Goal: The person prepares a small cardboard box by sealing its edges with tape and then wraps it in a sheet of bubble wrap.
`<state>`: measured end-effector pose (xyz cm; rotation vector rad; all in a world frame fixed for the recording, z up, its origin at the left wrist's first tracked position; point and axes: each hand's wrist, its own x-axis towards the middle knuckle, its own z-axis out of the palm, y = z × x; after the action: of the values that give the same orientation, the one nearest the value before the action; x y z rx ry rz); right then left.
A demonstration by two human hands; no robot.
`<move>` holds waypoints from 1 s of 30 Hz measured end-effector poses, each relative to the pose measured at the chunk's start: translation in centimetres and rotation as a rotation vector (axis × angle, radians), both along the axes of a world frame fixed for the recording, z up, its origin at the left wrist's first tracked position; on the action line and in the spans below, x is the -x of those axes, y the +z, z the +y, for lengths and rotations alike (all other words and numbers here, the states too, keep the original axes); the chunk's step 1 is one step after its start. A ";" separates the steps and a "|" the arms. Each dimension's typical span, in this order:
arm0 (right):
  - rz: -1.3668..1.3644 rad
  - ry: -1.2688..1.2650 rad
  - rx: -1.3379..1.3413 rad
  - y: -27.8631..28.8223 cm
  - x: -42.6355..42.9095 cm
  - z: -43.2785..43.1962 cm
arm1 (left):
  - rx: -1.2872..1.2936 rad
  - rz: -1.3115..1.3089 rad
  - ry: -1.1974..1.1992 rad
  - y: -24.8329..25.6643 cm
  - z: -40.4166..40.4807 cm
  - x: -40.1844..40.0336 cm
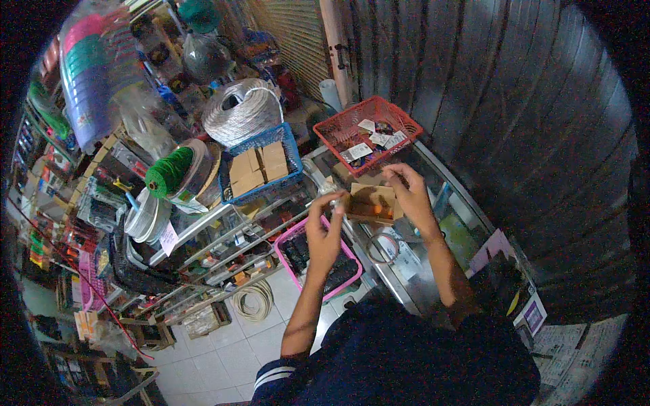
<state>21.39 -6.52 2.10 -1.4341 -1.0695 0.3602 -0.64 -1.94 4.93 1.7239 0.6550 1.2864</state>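
A small open cardboard box (pixel 373 218) sits on a glass-topped display counter (pixel 406 254), with small orange items in its shadowed inside. My left hand (pixel 323 236) is raised at the box's left side, its thumb and forefinger curved toward each other. Whether something small is between those fingertips is too blurred to tell. Over the box's right edge hovers my right hand (pixel 414 195), fingers bent, close to the red basket; its fingertips do not show clearly whether they pinch anything. Crumpled clear plastic (pixel 327 186) lies just beyond my left fingers. A roll of tape (pixel 382 248) rests nearer to me.
Behind the box stands a red plastic basket (pixel 368 134) with tagged packets. A blue basket (pixel 261 165) holds cardboard boxes beside a large rope coil (pixel 242 111) and a green twine spool (pixel 172 171). Below my left forearm is a pink-rimmed basket (pixel 289 238). Corrugated metal (pixel 487 127) rises at right.
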 end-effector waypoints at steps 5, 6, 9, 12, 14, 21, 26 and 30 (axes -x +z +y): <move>-0.057 -0.076 -0.092 -4.9 2.2 1.1 | -0.335 0.253 -0.462 -2.6 5.3 -5.2; -0.062 -0.090 -0.078 -5.6 2.7 1.1 | -0.427 0.299 -0.527 -3.5 6.3 -5.8; -0.111 -0.076 0.016 -5.6 3.3 0.1 | -0.543 0.412 -0.531 -6.3 7.7 -6.0; -0.342 -0.097 0.145 -5.4 3.5 -0.9 | -0.556 0.456 -0.531 -7.3 7.7 -5.7; -0.401 -0.083 0.058 -7.3 2.9 -0.3 | -0.526 0.422 -0.530 -8.1 7.7 -5.6; -0.573 0.043 0.199 -8.7 0.7 -0.4 | -0.610 0.643 -0.350 -8.5 7.7 -5.2; -0.557 0.168 0.176 -8.1 -0.9 -0.6 | -0.484 0.606 -0.382 -9.1 8.0 -5.7; -0.117 0.133 0.024 -9.2 1.0 0.1 | -0.211 0.255 -0.349 -13.0 7.7 -6.2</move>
<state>20.36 -6.41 -7.06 -1.4231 -1.2634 0.3894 5.58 5.75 -8.04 2.0893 0.3440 0.9264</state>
